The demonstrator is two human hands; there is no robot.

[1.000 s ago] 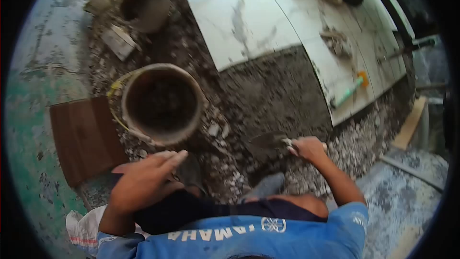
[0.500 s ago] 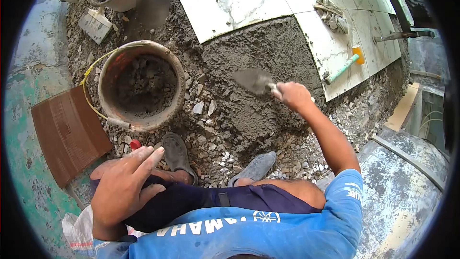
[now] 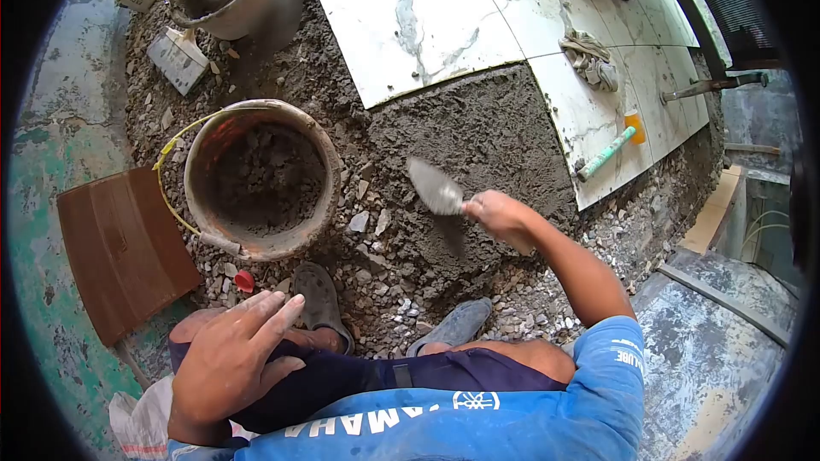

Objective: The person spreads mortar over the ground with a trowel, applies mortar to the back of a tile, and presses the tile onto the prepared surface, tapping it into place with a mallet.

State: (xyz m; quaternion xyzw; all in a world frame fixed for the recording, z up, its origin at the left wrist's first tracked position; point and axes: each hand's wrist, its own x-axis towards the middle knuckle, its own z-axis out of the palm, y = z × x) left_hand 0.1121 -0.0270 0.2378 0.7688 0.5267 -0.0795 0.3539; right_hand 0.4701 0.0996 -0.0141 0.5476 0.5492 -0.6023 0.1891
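Note:
My right hand (image 3: 498, 215) grips the handle of a pointed trowel (image 3: 435, 188). Its blade, slightly blurred, is over the left part of a spread of wet mortar (image 3: 495, 137), and a shadow falls below it. Over my left knee is my left hand (image 3: 235, 350), its fingers stretched out and nothing in it. Beyond that hand stands a bucket (image 3: 331, 205) with a yellow-wrapped handle, part filled with dark mortar (image 3: 269, 175). White marbled tiles (image 3: 410, 21) border the mortar at its far and right sides.
A mint-green tube (image 3: 606, 154), an orange piece (image 3: 635, 128) and gloves (image 3: 589, 60) lie on the tiles. At left are a brown tile (image 3: 124, 248) and a brush-like tool (image 3: 179, 60). A second bucket (image 3: 226, 17) stands far left. Loose stones (image 3: 376, 265) surround my feet.
The trowel has moved toward my body and slightly left, its blade turning to point more away from me. My left hand has shifted slightly, fingers a little more spread. The view has tilted up somewhat.

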